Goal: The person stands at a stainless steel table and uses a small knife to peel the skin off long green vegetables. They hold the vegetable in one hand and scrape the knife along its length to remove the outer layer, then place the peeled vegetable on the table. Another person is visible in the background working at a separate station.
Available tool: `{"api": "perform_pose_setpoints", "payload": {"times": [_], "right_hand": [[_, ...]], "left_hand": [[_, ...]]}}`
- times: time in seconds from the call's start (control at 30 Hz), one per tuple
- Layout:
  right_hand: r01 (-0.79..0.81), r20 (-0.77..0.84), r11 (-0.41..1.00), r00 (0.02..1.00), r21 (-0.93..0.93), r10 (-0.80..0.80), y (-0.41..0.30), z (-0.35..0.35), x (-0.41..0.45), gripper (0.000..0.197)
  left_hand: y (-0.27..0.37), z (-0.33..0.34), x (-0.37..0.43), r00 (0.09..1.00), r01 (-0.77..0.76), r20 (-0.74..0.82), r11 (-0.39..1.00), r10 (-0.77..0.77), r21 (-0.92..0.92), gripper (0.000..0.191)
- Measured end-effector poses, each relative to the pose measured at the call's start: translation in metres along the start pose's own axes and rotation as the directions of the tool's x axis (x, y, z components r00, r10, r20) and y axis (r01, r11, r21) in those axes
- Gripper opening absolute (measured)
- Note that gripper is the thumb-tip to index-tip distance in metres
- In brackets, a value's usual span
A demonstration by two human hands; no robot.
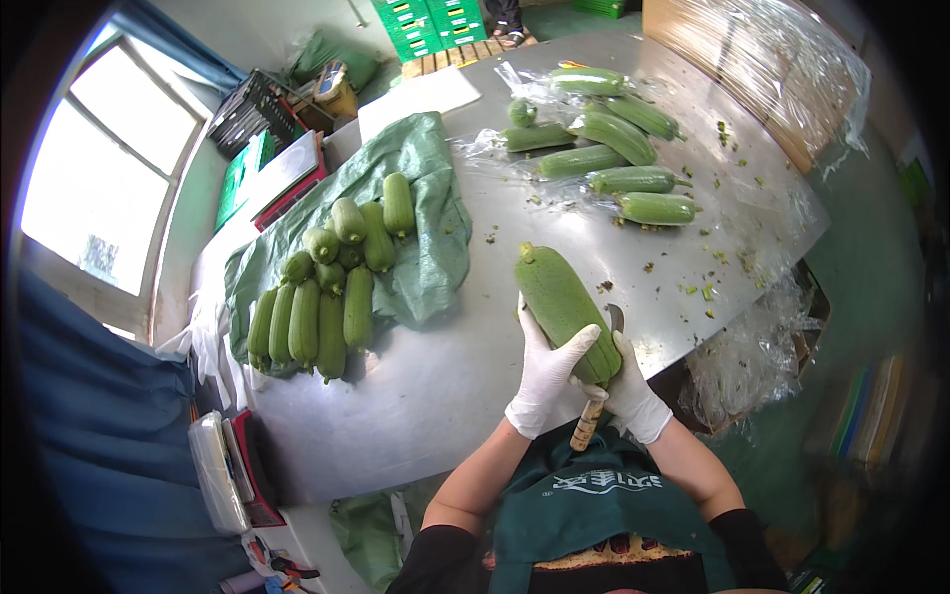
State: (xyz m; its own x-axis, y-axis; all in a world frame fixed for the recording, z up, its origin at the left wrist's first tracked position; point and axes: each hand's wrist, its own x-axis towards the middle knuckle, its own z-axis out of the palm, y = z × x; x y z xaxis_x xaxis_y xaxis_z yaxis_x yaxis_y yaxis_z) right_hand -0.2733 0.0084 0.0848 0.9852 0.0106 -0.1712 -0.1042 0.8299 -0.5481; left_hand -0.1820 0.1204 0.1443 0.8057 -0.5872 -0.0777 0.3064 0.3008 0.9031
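A large green gourd (pixel 560 304) is held over the near edge of the metal table, its stem end pointing away from me. My left hand (pixel 549 364), in a white glove, grips its left side with the thumb across the top. My right hand (pixel 631 397), gloved too, supports the lower right side and also has a knife with a curved blade (pixel 615 318); the knife's wrapped handle (pixel 587 425) sticks out below the gourd. How the right fingers hold the knife is hidden. Unwrapped gourds (pixel 304 323) lie on a green woven sheet (pixel 430 282) at the left; gourds in clear film (pixel 616 137) lie at the far side.
Green trimmings (pixel 707 291) are scattered on the metal table (pixel 415 416). A box lined with clear plastic film (pixel 742 371) stands below its right edge. A film-wrapped cardboard sheet (pixel 757 67) is at the far right. Green crates (pixel 430 28) and a person's feet (pixel 512 36) appear beyond the table.
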Motion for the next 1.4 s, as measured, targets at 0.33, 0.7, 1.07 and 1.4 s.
{"api": "perform_pose_setpoints", "payload": {"times": [0.33,0.7,1.07,1.4], "right_hand": [[-0.305,-0.356,0.909,0.914,-0.284,0.195,0.008,0.014,0.041,0.051],[-0.418,-0.543,0.857,0.814,-0.302,0.206,0.022,-0.012,0.007,0.037],[-0.386,-0.604,0.880,0.782,-0.277,0.153,0.017,-0.035,-0.001,0.032],[-0.325,-0.348,0.922,0.906,-0.212,0.240,0.033,-0.055,0.070,0.060]], "left_hand": [[0.012,-0.094,0.058,0.913,-0.283,-0.251,0.942,0.322,0.181,0.092],[0.211,-0.366,0.174,0.628,0.560,-0.628,0.293,0.459,0.775,0.097],[0.228,-0.488,0.230,0.986,0.166,-0.169,-0.213,0.004,0.963,0.072],[0.026,-0.134,0.196,0.877,-0.471,0.455,0.089,0.152,0.878,0.062]]}}
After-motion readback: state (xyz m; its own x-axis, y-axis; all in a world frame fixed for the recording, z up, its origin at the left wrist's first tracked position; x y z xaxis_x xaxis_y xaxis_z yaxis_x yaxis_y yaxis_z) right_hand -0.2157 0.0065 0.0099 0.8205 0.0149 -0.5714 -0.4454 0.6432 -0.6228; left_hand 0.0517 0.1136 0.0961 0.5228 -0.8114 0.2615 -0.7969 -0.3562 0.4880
